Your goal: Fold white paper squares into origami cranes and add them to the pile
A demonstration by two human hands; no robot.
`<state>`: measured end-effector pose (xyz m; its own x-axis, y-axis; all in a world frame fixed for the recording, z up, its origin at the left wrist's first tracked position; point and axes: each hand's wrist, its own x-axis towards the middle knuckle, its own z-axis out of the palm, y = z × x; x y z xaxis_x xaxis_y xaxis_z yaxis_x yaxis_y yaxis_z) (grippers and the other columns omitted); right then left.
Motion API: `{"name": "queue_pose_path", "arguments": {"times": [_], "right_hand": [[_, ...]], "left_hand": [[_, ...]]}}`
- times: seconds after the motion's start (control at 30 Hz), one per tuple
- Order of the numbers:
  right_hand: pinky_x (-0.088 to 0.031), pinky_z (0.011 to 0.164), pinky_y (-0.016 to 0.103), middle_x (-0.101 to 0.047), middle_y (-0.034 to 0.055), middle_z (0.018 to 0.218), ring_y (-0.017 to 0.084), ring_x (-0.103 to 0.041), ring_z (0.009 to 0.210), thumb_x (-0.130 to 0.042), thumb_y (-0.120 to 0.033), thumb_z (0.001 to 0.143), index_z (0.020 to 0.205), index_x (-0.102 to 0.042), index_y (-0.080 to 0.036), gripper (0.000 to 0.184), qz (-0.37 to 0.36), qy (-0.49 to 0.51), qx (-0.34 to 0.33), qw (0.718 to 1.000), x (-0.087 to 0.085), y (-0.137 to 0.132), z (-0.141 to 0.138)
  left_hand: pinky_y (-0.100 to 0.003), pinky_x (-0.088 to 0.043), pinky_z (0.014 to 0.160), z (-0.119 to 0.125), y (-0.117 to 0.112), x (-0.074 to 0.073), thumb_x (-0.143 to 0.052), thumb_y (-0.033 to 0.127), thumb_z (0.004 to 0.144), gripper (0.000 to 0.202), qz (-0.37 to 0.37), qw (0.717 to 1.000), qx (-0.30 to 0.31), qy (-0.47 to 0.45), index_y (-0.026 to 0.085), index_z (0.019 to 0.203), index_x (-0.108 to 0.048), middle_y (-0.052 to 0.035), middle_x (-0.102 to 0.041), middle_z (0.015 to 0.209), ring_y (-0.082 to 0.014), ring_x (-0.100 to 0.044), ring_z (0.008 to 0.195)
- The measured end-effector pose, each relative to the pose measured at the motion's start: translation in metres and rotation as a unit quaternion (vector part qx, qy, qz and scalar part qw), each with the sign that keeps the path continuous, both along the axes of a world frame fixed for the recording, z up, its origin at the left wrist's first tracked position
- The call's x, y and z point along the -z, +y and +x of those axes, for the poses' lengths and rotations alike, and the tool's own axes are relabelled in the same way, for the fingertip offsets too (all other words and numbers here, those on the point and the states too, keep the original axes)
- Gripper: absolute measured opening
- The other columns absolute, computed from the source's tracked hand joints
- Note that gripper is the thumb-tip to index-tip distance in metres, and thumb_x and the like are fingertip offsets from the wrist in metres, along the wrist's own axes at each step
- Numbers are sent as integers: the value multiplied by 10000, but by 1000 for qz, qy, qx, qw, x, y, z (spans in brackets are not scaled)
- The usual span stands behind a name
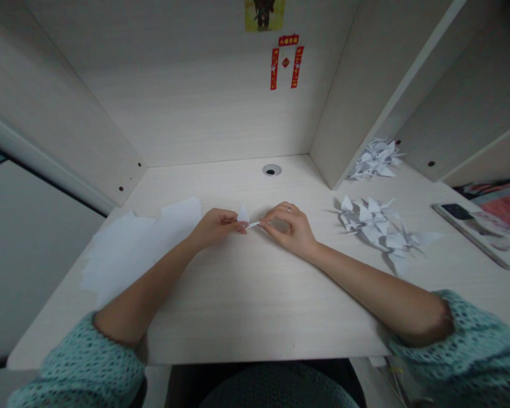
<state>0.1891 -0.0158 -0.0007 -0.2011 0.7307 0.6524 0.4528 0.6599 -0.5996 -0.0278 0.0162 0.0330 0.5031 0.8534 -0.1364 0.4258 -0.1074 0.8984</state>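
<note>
Over the middle of the desk, both my hands hold one small white folded paper (pixel 243 214), partly formed with a pointed flap standing up. My left hand (pixel 218 226) pinches its body between thumb and fingers. The thumb and forefinger of my right hand (pixel 289 226) are closed on a thin point that sticks out to the right; a ring shows on one finger. White paper sheets (pixel 127 243) lie spread under and beyond my left forearm. To the right of my right hand sits a pile of folded paper cranes (pixel 374 221).
Another heap of paper cranes (pixel 376 158) lies behind, beside the upright divider (pixel 365 96). A phone (pixel 478 232) rests at the right, near red and grey cloth (pixel 501 201). A round cable hole (pixel 272 170) is set in the desk (pixel 255 306) near the back panel.
</note>
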Motion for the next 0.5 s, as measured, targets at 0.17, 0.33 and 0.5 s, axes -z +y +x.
{"name": "queue_pose_path", "arguments": {"times": [0.17, 0.33, 0.5], "right_hand": [[-468, 744, 371, -699, 24, 750, 187, -627, 742, -658, -300, 807, 790, -696, -258, 58, 22, 22, 1, 1000, -1, -1, 0], [-471, 745, 373, -704, 22, 766, 188, -631, 744, -659, -272, 806, 805, -684, -256, 30, 35, 39, 33, 998, 0, -3, -3], [-475, 756, 384, -714, 22, 786, 197, -638, 759, -644, -266, 815, 813, -677, -262, 34, 35, 35, 40, 998, 0, -3, -3]], "left_hand": [[-251, -434, 632, 2, 1, 7, -661, 537, 688, 402, -16, 1000, -19, -8, 147, 778, -698, -94, -746, 811, -151, -625, 672], [-261, -438, 663, 10, -6, 12, -669, 516, 693, 383, -22, 995, -77, -54, 146, 789, -689, -98, -745, 830, -169, -652, 741], [-271, -456, 697, 17, -15, 15, -657, 525, 714, 386, -34, 991, -101, -87, 156, 823, -695, -96, -747, 862, -163, -648, 756]]}}
